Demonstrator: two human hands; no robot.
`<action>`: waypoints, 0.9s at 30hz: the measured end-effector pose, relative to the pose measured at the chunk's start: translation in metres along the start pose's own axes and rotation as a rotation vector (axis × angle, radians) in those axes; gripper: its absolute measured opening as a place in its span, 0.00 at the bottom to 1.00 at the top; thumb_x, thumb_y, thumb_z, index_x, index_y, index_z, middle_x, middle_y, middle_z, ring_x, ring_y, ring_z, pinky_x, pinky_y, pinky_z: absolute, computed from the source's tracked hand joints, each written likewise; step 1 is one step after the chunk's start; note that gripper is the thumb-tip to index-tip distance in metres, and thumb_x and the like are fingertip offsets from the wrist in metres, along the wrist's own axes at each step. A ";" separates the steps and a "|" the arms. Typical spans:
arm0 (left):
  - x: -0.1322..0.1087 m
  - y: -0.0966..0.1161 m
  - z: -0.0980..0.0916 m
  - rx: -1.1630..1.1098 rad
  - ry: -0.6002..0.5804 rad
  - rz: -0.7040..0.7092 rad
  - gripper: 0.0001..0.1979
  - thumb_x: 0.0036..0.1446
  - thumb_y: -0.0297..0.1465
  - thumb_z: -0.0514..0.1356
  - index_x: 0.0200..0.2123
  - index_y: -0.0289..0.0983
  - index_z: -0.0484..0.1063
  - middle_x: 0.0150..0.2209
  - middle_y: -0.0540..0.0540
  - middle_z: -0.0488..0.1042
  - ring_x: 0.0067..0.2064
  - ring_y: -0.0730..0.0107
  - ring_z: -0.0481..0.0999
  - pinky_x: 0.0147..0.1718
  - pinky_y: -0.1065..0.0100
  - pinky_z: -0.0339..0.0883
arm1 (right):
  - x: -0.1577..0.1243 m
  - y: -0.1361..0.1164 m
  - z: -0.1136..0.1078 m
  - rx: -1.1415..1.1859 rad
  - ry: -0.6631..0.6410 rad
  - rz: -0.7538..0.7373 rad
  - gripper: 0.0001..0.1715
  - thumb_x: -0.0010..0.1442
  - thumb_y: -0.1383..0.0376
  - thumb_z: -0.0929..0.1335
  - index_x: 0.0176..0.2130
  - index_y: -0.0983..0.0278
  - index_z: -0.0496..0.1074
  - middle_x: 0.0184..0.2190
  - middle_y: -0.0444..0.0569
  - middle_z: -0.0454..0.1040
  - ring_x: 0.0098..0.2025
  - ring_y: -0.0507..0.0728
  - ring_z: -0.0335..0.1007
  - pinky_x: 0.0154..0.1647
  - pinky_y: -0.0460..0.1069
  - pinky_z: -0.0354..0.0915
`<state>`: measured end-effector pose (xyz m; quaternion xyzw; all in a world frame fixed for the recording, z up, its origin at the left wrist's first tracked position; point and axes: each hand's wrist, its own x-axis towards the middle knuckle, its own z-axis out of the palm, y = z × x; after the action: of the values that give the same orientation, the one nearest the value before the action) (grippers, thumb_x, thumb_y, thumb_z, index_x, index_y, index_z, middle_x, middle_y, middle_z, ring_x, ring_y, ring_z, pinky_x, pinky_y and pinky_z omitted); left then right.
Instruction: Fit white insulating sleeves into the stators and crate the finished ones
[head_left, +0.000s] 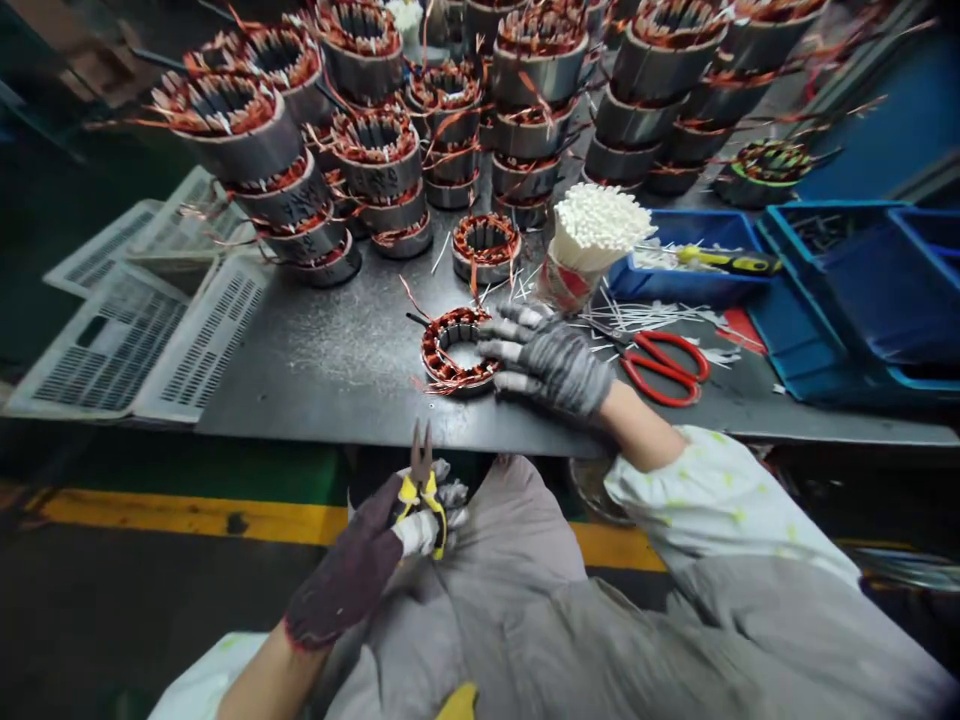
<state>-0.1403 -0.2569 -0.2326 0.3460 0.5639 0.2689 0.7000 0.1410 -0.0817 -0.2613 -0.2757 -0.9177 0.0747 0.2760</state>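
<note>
Your right hand [547, 365] lies open, fingers touching the copper-wound stator [436, 350] flat on the table [300, 380] to its left; your left hand [349, 560] grips yellow-handled pliers [421, 490], nearer you.

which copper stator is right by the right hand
The stator on the metal table, at the fingertips of the gloved right hand, nearest the table edge; all others stand further back, most in stacks.
</note>
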 end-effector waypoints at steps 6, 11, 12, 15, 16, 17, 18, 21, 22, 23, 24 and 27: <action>0.009 -0.006 0.006 0.050 -0.146 -0.091 0.28 0.55 0.35 0.68 0.59 0.38 0.73 0.52 0.39 0.79 0.52 0.53 0.79 0.53 0.56 0.73 | 0.002 -0.015 0.033 0.092 0.102 -0.031 0.18 0.69 0.55 0.68 0.54 0.60 0.74 0.50 0.53 0.79 0.61 0.65 0.69 0.62 0.67 0.67; 0.015 -0.018 0.001 0.032 -0.141 -0.117 0.27 0.54 0.33 0.69 0.58 0.39 0.74 0.49 0.42 0.79 0.50 0.58 0.78 0.51 0.60 0.73 | -0.007 -0.028 0.031 0.258 0.130 -0.052 0.19 0.68 0.59 0.69 0.56 0.61 0.72 0.49 0.55 0.78 0.62 0.64 0.69 0.59 0.63 0.71; 0.017 -0.016 0.002 0.019 -0.160 -0.118 0.27 0.53 0.33 0.69 0.57 0.40 0.74 0.48 0.43 0.80 0.48 0.59 0.78 0.49 0.61 0.73 | -0.008 -0.027 0.029 0.273 0.124 -0.058 0.19 0.68 0.60 0.70 0.56 0.62 0.72 0.49 0.55 0.78 0.62 0.65 0.69 0.59 0.63 0.71; 0.025 -0.004 0.012 -0.054 -0.236 -0.143 0.24 0.54 0.35 0.69 0.55 0.38 0.75 0.45 0.44 0.80 0.45 0.60 0.79 0.46 0.62 0.74 | -0.007 -0.025 0.023 0.301 0.097 -0.059 0.18 0.68 0.61 0.70 0.55 0.63 0.72 0.49 0.56 0.77 0.62 0.64 0.69 0.60 0.62 0.71; 0.028 0.001 0.015 -0.076 -0.255 -0.157 0.23 0.55 0.35 0.69 0.54 0.38 0.75 0.45 0.44 0.81 0.46 0.60 0.79 0.47 0.62 0.74 | -0.006 -0.024 0.022 0.304 0.093 -0.054 0.18 0.68 0.61 0.70 0.55 0.63 0.72 0.48 0.56 0.78 0.62 0.64 0.69 0.60 0.62 0.71; 0.031 0.005 0.019 -0.094 -0.266 -0.163 0.22 0.55 0.36 0.68 0.53 0.38 0.76 0.45 0.43 0.81 0.46 0.60 0.79 0.47 0.61 0.74 | -0.006 -0.024 0.021 0.305 0.090 -0.046 0.18 0.68 0.61 0.70 0.55 0.63 0.72 0.48 0.56 0.78 0.61 0.64 0.69 0.60 0.61 0.71; 0.034 0.007 0.022 -0.101 -0.274 -0.163 0.21 0.55 0.36 0.68 0.52 0.37 0.76 0.45 0.43 0.81 0.45 0.60 0.79 0.46 0.62 0.74 | -0.005 -0.025 0.021 0.306 0.087 -0.038 0.17 0.68 0.61 0.70 0.55 0.63 0.72 0.48 0.56 0.78 0.61 0.64 0.69 0.60 0.61 0.71; 0.040 0.009 0.025 -0.071 -0.286 -0.140 0.20 0.54 0.38 0.69 0.48 0.37 0.77 0.44 0.43 0.81 0.43 0.62 0.79 0.43 0.65 0.75 | -0.004 -0.026 0.019 0.324 0.060 -0.011 0.18 0.68 0.60 0.69 0.56 0.61 0.73 0.47 0.55 0.78 0.62 0.63 0.69 0.60 0.62 0.71; 0.041 0.008 0.025 -0.048 -0.294 -0.137 0.19 0.54 0.39 0.69 0.48 0.37 0.77 0.44 0.42 0.81 0.43 0.62 0.79 0.43 0.65 0.75 | -0.004 -0.027 0.019 0.332 0.046 0.001 0.18 0.68 0.60 0.69 0.56 0.61 0.73 0.47 0.55 0.78 0.62 0.63 0.69 0.60 0.62 0.71; 0.042 0.008 0.024 -0.028 -0.299 -0.131 0.20 0.55 0.39 0.69 0.48 0.37 0.77 0.44 0.42 0.81 0.43 0.61 0.80 0.44 0.64 0.75 | -0.003 -0.027 0.018 0.338 0.036 0.010 0.18 0.68 0.60 0.69 0.56 0.61 0.73 0.47 0.55 0.78 0.62 0.63 0.69 0.60 0.62 0.70; 0.042 0.007 0.023 -0.007 -0.303 -0.127 0.20 0.55 0.40 0.68 0.49 0.37 0.77 0.44 0.42 0.81 0.44 0.60 0.80 0.46 0.63 0.75 | -0.003 -0.028 0.018 0.343 0.032 0.016 0.18 0.68 0.60 0.69 0.56 0.61 0.73 0.47 0.55 0.78 0.61 0.63 0.69 0.60 0.62 0.70; 0.041 0.005 0.019 0.082 -0.291 -0.121 0.22 0.58 0.41 0.66 0.53 0.38 0.77 0.45 0.42 0.81 0.45 0.57 0.80 0.48 0.61 0.75 | -0.003 -0.028 0.016 0.342 0.034 0.024 0.17 0.68 0.60 0.69 0.55 0.61 0.73 0.47 0.56 0.78 0.61 0.63 0.69 0.60 0.62 0.70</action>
<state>-0.1127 -0.2257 -0.2509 0.3751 0.4870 0.1500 0.7743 0.1208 -0.1067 -0.2678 -0.2369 -0.8836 0.2283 0.3332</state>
